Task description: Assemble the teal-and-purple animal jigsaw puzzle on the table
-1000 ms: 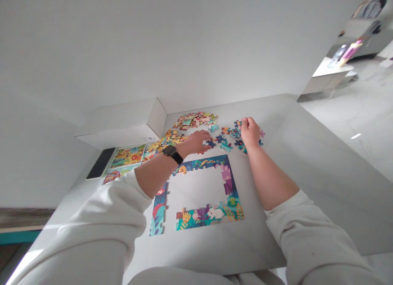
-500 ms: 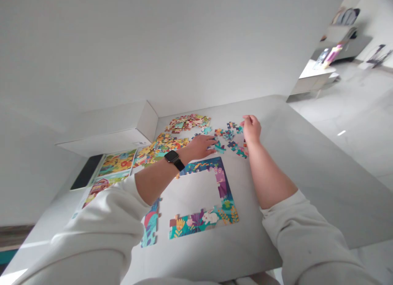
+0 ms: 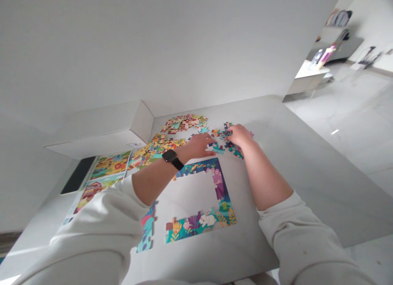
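My left hand [image 3: 201, 146], with a black watch [image 3: 172, 158] on the wrist, lies over the table with its fingers spread, beside teal and blue puzzle pieces [image 3: 218, 148]. My right hand [image 3: 241, 135] reaches down onto the loose group of dark teal and orange pieces [image 3: 216, 133]. Its thumb and forefinger are apart and touch pieces there; nothing is seen lifted. Nearer to me lies a partly joined puzzle border [image 3: 196, 227] with a white rabbit and purple plants. A separate joined strip [image 3: 146, 234] lies left of it, partly behind my left sleeve.
Two heaps of loose pieces lie farther back, a mixed one [image 3: 184, 123] and a yellow one [image 3: 166, 142]. A white box [image 3: 143, 123] stands against the wall. Picture sheets [image 3: 111, 164] and a black flat object [image 3: 78, 175] lie at the left.
My right hand has moved left and down from the right edge of the loose pieces onto them, its fingers opening out. My left hand stays nearly still. The view has shifted slightly.
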Demonstrator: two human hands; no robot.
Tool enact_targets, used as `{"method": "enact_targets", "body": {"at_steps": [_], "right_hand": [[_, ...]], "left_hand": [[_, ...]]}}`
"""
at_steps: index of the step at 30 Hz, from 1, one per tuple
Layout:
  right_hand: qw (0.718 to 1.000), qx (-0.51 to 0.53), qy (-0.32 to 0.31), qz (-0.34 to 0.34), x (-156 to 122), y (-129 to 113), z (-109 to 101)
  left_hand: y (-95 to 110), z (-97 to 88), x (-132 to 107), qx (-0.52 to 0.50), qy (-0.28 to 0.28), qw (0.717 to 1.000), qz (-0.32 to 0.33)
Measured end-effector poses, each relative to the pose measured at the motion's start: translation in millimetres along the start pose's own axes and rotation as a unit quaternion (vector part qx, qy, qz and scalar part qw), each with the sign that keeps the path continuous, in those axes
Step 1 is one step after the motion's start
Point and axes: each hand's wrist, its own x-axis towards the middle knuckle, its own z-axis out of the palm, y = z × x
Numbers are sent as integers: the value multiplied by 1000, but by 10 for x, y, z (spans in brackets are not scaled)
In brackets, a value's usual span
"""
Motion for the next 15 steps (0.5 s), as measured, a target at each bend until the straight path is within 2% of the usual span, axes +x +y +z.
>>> {"method": "enact_targets", "body": {"at_steps": [4, 7, 11, 15], "right_hand": [[1000, 12, 1, -2, 23, 24, -5], [998, 60, 7, 3, 70, 123, -76], [987, 143, 51, 54, 157, 363, -192], [979, 149, 94, 102, 201, 528, -269]], "left_hand": [[93, -1, 24, -20, 10, 1000, 12], [119, 2, 56, -44, 15, 999, 25], [137, 7, 78, -66, 12, 997, 29], [163, 9, 83, -76, 3, 997, 13]]}}
